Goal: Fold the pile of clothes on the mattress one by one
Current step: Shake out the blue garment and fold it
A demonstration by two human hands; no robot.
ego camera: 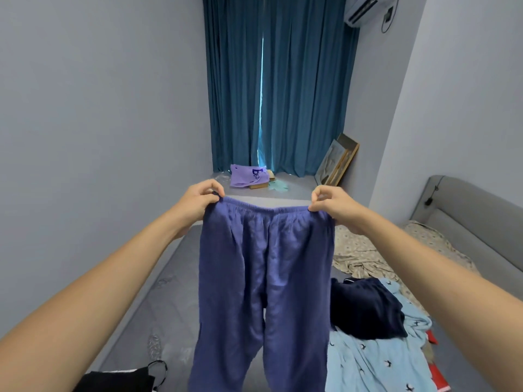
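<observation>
I hold the blue-violet trousers [263, 278] up in front of me by the elastic waistband. My left hand [199, 200] pinches the left end of the waistband between thumb and curled fingers; my right hand [332, 205] pinches the right end the same way. The waistband runs level between the two hands, stretched nearly flat.

The long axis of the trousers is vertical: both legs hang straight down from the waistband, side by side, split at the crotch about halfway down. The hems pass below the lower edge of the view, so I cannot tell whether they touch the mattress [158, 292]. Both hands are at equal height and equally far forward; neither is nearer to the garment.

Judgement: the next move is to bring one hand across to the other so the legs lie one on the other, then lower the trousers flat. That turns on the waistband staying taut and level.

Open room lies to my left, where the bare grey mattress surface runs along the wall. To my right the surface is taken: a dark navy garment [365, 309] lies on a light blue printed garment [376, 363], with a beige patterned cloth [365, 256] beyond, near the grey headboard [475, 210]. A black item [119, 381] lies at the near left corner. Lay the trousers down left of centre, clear of the pile
</observation>
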